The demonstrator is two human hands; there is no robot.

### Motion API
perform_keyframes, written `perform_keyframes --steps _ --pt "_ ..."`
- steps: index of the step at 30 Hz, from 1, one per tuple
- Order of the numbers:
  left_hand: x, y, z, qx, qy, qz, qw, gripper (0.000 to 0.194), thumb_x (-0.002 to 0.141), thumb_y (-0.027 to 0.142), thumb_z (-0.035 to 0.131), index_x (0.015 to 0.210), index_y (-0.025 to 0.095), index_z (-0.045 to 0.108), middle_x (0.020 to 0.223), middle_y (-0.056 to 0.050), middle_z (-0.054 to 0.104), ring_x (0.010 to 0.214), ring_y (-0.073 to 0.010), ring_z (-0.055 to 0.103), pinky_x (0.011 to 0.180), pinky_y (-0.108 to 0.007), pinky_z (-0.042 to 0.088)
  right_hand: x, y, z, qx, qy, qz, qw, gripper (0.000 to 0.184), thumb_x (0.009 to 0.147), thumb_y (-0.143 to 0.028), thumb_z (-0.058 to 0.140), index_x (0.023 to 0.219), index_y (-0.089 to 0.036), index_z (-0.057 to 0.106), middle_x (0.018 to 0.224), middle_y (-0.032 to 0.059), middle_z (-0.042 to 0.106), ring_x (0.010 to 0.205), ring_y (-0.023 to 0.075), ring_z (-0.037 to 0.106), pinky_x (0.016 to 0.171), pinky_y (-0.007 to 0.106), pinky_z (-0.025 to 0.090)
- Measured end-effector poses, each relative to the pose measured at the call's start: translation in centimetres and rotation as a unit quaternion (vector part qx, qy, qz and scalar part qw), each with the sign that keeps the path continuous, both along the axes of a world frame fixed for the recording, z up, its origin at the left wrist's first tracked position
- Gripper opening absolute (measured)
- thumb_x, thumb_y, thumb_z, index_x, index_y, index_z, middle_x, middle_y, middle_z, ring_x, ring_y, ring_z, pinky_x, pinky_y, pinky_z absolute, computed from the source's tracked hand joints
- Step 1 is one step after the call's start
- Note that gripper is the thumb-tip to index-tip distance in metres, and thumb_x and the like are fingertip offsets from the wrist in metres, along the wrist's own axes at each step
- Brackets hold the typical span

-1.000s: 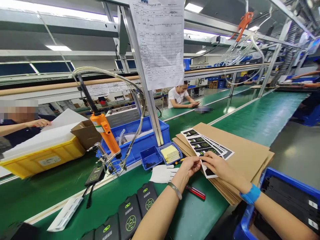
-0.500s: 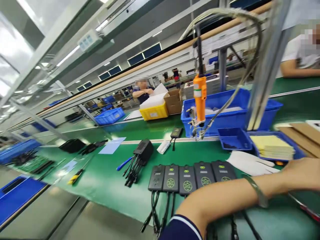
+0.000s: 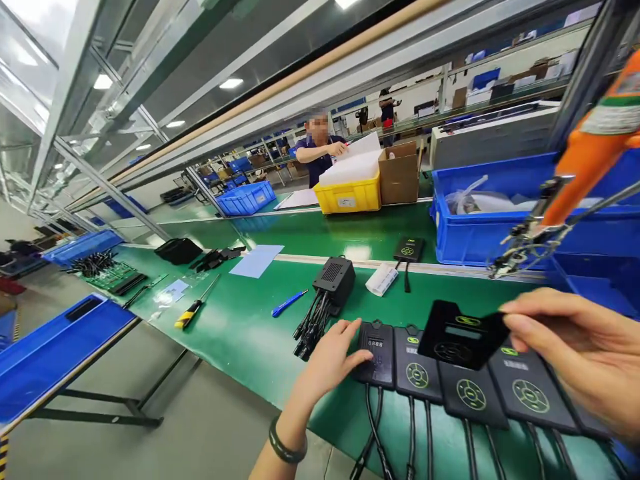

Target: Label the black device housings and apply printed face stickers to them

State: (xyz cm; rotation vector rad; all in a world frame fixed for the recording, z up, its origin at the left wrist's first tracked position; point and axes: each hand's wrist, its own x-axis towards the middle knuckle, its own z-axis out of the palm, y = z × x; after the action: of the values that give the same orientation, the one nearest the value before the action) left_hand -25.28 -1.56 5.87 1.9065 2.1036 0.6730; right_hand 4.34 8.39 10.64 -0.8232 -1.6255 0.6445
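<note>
My left hand [image 3: 330, 360] rests on the green bench, thumb and fingertips gripping the left edge of the leftmost black controller unit [image 3: 376, 352]. My right hand [image 3: 575, 350] pinches a thin black sticker panel [image 3: 463, 335] by its right corner and holds it above the row of black units [image 3: 470, 387], each with a green round mark and a cable running off the near edge. A black box with a bundle of leads [image 3: 327, 287] lies just left of the row.
An orange electric screwdriver [image 3: 585, 160] hangs at the right over blue bins [image 3: 480, 227]. A blue pen [image 3: 289, 303], a yellow-handled screwdriver [image 3: 193, 312] and a blue sheet [image 3: 256, 260] lie on the bench. A person works at a yellow crate [image 3: 347, 193] across the belt.
The view swung left from the cardboard stack and sticker sheets to the row of black units. My right hand now carries a peeled black sticker panel; my left hand came down on the leftmost unit.
</note>
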Motion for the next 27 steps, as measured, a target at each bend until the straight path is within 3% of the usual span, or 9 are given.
perform_keyframes --steps 4,7,10,13,16,18,21,24,27 --pt "0.1 3.2 -3.2 0.003 -0.032 0.085 0.996 0.028 0.095 0.035 0.056 0.108 0.012 0.065 0.087 -0.009 0.066 0.084 -0.025 0.065 0.076 -0.036 0.05 -5.5 0.0 0.8 -0.051 -0.005 0.077 0.996 0.02 0.078 -0.045 0.073 0.082 -0.026 0.07 0.061 -0.0014 0.062 0.047 0.0134 0.055 0.042 0.023 0.049" --pt "-0.3 5.3 -4.2 -0.014 -0.076 0.097 0.992 0.017 0.093 0.027 0.057 0.08 0.017 0.062 0.063 0.0 0.059 0.065 -0.0199 0.063 0.062 -0.028 0.046 -8.0 0.5 0.4 -0.088 -0.021 0.104 0.991 0.018 0.08 -0.042 0.072 0.082 -0.024 0.07 0.06 -0.0019 0.062 0.048 0.0123 0.054 0.044 0.022 0.051" --pt "-0.8 5.6 -4.5 -0.03 -0.127 0.091 0.987 0.024 0.097 0.021 0.045 0.075 0.019 0.054 0.06 0.003 0.057 0.051 -0.0139 0.059 0.05 -0.022 0.041 -9.1 1.0 -0.3 -0.109 -0.036 0.108 0.987 0.018 0.081 -0.042 0.07 0.081 -0.025 0.069 0.059 -0.0027 0.06 0.048 0.0113 0.054 0.045 0.02 0.05" --pt "-1.1 3.8 -4.2 -0.02 -0.141 0.104 0.984 0.025 0.099 0.02 0.033 0.082 0.02 0.05 0.066 0.001 0.059 0.052 -0.0134 0.059 0.05 -0.023 0.042 -10.0 1.7 -1.5 -0.142 -0.04 0.108 0.983 0.021 0.08 -0.044 0.07 0.08 -0.024 0.068 0.059 -0.0029 0.059 0.047 0.0105 0.052 0.045 0.02 0.049" --pt "-1.1 0.3 -4.0 0.014 -0.115 0.119 0.986 0.026 0.099 0.024 0.034 0.077 0.021 0.047 0.072 -0.002 0.057 0.062 -0.0168 0.058 0.058 -0.028 0.045 -10.9 2.5 -3.3 -0.215 -0.032 0.14 0.966 0.024 0.081 -0.047 0.07 0.082 -0.023 0.066 0.06 -0.0034 0.057 0.048 0.0104 0.052 0.046 0.021 0.047" --pt "-1.1 -2.3 -4.5 0.064 -0.118 0.083 0.988 0.021 0.098 0.024 0.039 0.081 0.021 0.05 0.08 -0.003 0.058 0.071 -0.0172 0.059 0.063 -0.029 0.048 -11.4 2.9 -4.7 -0.266 -0.038 0.175 0.947 0.026 0.082 -0.049 0.069 0.084 -0.023 0.065 0.06 -0.0041 0.055 0.049 0.0099 0.052 0.046 0.021 0.044" --pt "-0.6 -5.3 -6.0 0.142 -0.142 -0.009 0.979 0.01 0.095 0.02 0.05 0.104 0.02 0.055 0.097 -0.004 0.065 0.089 -0.0159 0.064 0.076 -0.026 0.054 -12.0 3.0 -6.5 -0.307 -0.067 0.215 0.925 0.03 0.083 -0.051 0.068 0.086 -0.021 0.065 0.058 -0.0051 0.052 0.046 0.0085 0.048 0.045 0.02 0.04" --pt "0.1 -6.6 -7.6 0.201 -0.109 -0.06 0.972 0.018 0.094 0.02 0.055 0.112 0.017 0.058 0.102 -0.006 0.07 0.102 -0.0178 0.065 0.089 -0.028 0.054 -12.3 2.8 -7.4 -0.314 -0.09 0.224 0.918 0.033 0.082 -0.053 0.068 0.083 -0.02 0.065 0.059 -0.0047 0.052 0.045 0.0076 0.045 0.044 0.02 0.037" --pt "0.8 -6.7 -8.4 0.254 -0.046 -0.065 0.964 0.02 0.094 0.017 0.057 0.112 0.012 0.062 0.102 -0.008 0.073 0.105 -0.0197 0.066 0.094 -0.03 0.054 -12.3 2.6 -7.9 -0.315 -0.106 0.216 0.918 0.035 0.08 -0.054 0.069 0.082 -0.019 0.065 0.059 -0.0039 0.052 0.045 0.008 0.045 0.044 0.021 0.038"
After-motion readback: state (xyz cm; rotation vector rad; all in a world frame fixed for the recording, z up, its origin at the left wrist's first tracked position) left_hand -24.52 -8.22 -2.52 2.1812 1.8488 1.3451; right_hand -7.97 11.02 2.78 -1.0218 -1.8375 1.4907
